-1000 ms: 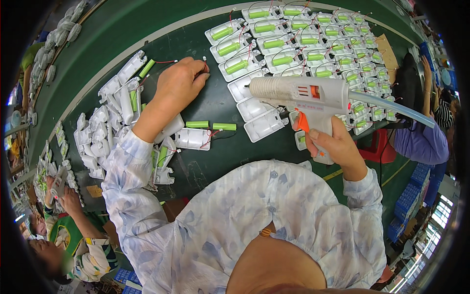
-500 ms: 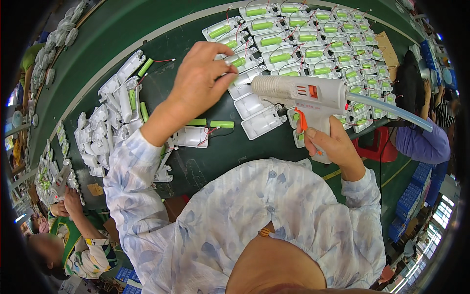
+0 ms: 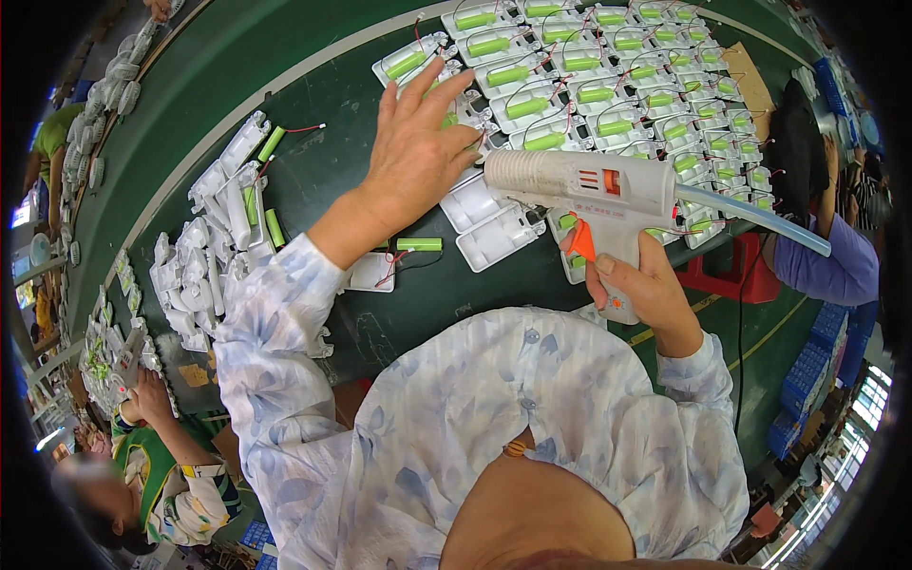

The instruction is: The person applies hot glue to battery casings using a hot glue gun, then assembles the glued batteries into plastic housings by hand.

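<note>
My right hand (image 3: 641, 285) grips a white hot glue gun (image 3: 579, 182) by its handle, with fingers beside the orange trigger. A clear glue stick (image 3: 750, 217) sticks out of its back. The nozzle end points left, close to my left hand (image 3: 418, 142). That hand is spread open over a white plastic housing (image 3: 472, 106) with a green battery cell, partly hidden by the fingers. I cannot tell whether the fingertips press on it. Just below the nozzle lie white housings (image 3: 499, 237) without cells.
Rows of white housings with green cells (image 3: 596, 95) and thin wires cover the right of the dark green table (image 3: 380, 328). A pile of white housings (image 3: 190, 275) lies at left, near loose green cells (image 3: 274, 228). A co-worker (image 3: 161, 446) sits at lower left; a red stool (image 3: 731, 275) stands right.
My left hand has gone from a pinch to spread fingers above the housing. The glue gun stays in my right hand, almost unmoved, while the view has shifted slightly.
</note>
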`<state>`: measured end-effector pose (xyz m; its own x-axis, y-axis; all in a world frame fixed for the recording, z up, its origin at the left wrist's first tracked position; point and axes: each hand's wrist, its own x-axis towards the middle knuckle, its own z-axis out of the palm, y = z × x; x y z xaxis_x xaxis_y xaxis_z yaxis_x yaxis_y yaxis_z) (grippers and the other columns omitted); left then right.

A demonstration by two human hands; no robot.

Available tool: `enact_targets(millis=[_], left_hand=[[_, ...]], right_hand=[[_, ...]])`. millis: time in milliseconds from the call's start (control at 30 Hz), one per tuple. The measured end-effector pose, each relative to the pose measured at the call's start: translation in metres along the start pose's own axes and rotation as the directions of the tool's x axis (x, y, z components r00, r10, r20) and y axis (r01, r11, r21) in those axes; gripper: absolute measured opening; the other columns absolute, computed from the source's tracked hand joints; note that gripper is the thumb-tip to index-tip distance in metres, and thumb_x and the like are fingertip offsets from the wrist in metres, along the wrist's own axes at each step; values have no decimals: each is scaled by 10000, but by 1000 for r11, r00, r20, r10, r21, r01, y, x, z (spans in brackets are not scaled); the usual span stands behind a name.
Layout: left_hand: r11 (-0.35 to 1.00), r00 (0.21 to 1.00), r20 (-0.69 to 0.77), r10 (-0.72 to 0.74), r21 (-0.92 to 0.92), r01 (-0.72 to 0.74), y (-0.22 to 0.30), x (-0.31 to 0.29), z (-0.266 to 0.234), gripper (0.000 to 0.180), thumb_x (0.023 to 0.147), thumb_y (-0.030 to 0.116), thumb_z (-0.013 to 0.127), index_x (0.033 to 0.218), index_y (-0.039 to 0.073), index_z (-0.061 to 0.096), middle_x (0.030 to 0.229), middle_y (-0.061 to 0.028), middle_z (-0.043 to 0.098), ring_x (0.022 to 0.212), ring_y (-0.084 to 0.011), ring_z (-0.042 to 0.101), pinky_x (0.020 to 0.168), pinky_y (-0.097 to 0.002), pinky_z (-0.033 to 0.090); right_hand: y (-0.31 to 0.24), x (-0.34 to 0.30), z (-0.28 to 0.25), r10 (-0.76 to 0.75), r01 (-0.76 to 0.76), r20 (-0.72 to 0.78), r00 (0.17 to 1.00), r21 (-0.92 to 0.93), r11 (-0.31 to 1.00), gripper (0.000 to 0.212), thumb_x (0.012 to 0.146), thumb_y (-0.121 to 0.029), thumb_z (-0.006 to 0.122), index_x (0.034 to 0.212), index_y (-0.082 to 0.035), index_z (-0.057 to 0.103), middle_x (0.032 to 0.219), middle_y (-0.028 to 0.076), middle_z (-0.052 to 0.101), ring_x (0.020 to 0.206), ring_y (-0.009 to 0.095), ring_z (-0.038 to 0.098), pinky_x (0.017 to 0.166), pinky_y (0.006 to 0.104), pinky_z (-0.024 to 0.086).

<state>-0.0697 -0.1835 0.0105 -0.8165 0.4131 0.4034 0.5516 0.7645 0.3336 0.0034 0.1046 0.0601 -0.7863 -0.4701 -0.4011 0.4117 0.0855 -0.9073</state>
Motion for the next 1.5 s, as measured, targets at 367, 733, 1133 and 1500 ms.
enact_targets(millis=[367, 733, 1133, 1500], left_hand=[[982, 933, 353, 73, -190, -5, 29, -50, -69, 134, 728, 49, 710, 853, 53, 661, 840, -83, 581, 838, -283, 564, 716, -382, 448], [999, 955, 296, 20, 27, -30, 29, -77, -46, 122, 684, 54, 649, 776, 73, 572, 762, -70, 535, 780, -256, 548, 676, -370, 397], [524, 743, 146, -653, -622, 582, -10, -91, -51, 194, 845, -39, 657, 1001, 25, 560, 971, -68, 647, 886, -117, 630, 745, -259, 508], [867, 876, 126, -466, -131, 481, -14, -86, -46, 271, 759, 15, 672, 1029, 44, 667, 845, -85, 622, 686, -260, 608, 641, -348, 503]], right_hand=[[7, 17, 1, -32, 31, 1, 999, 65, 997, 269, 945, -156, 550, 1140, 27, 515, 700, 57, 579, 549, 113, 534, 501, 258, 427], [7, 5, -1, -4, 4, 1, 1000, -61, 998, 281, 940, -203, 537, 1093, 32, 561, 871, 74, 607, 554, 104, 531, 511, 250, 415], [10, 18, 7, -45, 42, 75, 996, 50, 998, 336, 946, -163, 550, 1219, 33, 528, 743, 67, 610, 593, 120, 568, 541, 248, 444], [7, -8, -5, -81, 78, 42, 996, 59, 995, 357, 928, -119, 538, 1233, 61, 494, 1082, 125, 644, 603, 119, 548, 539, 264, 458]])
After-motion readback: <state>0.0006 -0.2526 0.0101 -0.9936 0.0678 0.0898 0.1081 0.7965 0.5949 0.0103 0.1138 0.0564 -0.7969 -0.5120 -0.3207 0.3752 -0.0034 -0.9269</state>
